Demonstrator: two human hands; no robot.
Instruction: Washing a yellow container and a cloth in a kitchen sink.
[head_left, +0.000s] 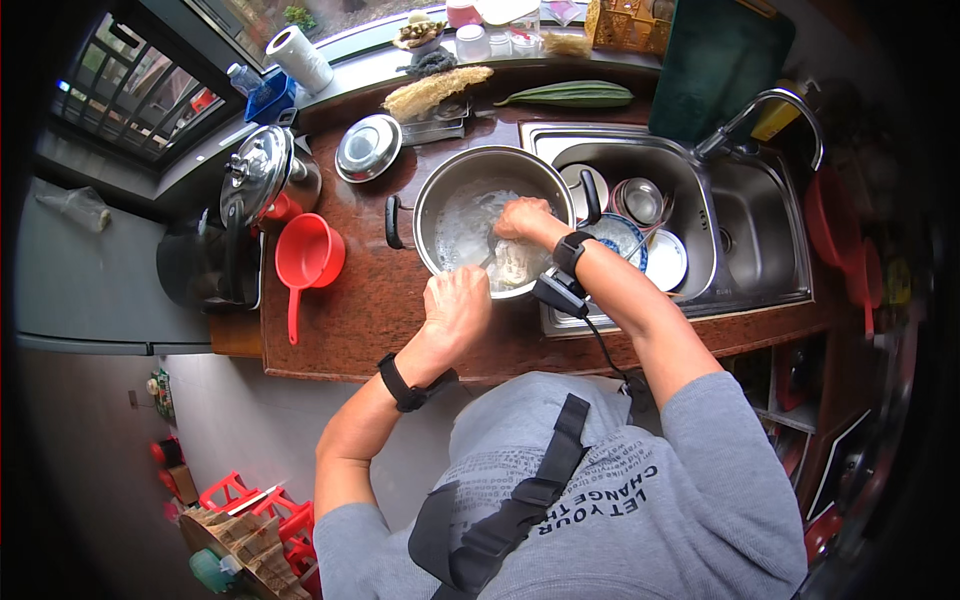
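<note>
A large stainless steel pot (427, 180) with black side handles stands on the counter, holding cloudy, foamy water. My left hand (457, 300) is closed at the pot's near rim, around the end of a dark, thin utensil (489, 259) that slants into the pot. Inside the pot, my right hand (523, 217) is curled with its fingers pointing down, close to the utensil's other end. What its fingers hold is hidden. Just below it lies a pale, crumpled thing (514, 262), possibly a loofah piece, at the water's near side.
Right of the pot, the double sink (757, 217) holds bowls and plates (666, 259). A red dipper (309, 251), a metal lid (368, 148) and a pressure cooker (259, 169) stand left. Behind lie a dried loofah (435, 91) and a green ridged gourd (574, 94). The faucet (780, 101) arches over the sink.
</note>
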